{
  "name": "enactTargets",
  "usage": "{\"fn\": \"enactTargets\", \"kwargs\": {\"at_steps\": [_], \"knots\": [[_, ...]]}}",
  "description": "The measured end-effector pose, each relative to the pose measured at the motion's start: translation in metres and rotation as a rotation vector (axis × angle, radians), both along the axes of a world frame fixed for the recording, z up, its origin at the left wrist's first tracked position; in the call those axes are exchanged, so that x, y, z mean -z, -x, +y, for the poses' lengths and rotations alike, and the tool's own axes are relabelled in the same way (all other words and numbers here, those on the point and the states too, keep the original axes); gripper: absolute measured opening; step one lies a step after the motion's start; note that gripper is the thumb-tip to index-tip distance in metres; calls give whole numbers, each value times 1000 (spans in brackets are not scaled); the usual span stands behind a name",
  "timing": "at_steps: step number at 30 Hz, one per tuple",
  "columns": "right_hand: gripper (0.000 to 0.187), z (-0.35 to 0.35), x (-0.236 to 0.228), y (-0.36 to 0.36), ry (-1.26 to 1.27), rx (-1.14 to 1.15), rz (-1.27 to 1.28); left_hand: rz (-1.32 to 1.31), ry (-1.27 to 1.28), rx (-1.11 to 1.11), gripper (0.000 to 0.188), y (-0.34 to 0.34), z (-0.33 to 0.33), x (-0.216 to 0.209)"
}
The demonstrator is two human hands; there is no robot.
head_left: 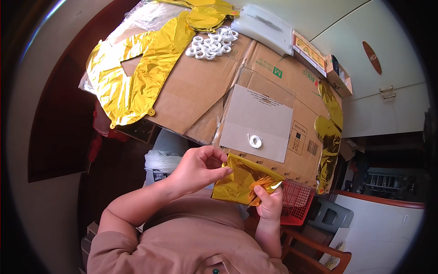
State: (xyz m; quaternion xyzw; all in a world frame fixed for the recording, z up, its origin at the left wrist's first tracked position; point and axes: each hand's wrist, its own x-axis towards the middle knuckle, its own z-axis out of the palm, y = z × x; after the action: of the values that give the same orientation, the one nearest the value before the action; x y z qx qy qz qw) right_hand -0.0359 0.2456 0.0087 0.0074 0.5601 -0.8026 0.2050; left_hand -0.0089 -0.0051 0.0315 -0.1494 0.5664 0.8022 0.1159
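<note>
Here, your right hand (269, 203) pinches a shiny gold foil sheet (233, 186), seemingly mostly folded; your left hand (199, 165) curls at its edge, grip unclear. A white ribbon coil (252, 143) lies apart.

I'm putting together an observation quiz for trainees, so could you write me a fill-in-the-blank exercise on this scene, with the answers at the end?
1. The right grip holds foil that is ____ in colour.
2. The number of white rolls lying on the grey sheet is ____.
3. The pile of white rolls rests on brown ____.
4. The basket to the right of that grip is ____ in colour.

Missing words: gold; one; cardboard; red.
</note>
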Motion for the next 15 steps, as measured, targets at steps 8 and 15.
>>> {"fn": "enactTargets", "kwargs": {"at_steps": [8, 15], "knots": [[28, -5, -3, 0, 0, 13, 1, 24, -85, -101, 14, 2, 5, 5], [35, -5, -4, 1, 25, -22, -18, 56, -99, -106, 20, 0, 11, 12]]}}
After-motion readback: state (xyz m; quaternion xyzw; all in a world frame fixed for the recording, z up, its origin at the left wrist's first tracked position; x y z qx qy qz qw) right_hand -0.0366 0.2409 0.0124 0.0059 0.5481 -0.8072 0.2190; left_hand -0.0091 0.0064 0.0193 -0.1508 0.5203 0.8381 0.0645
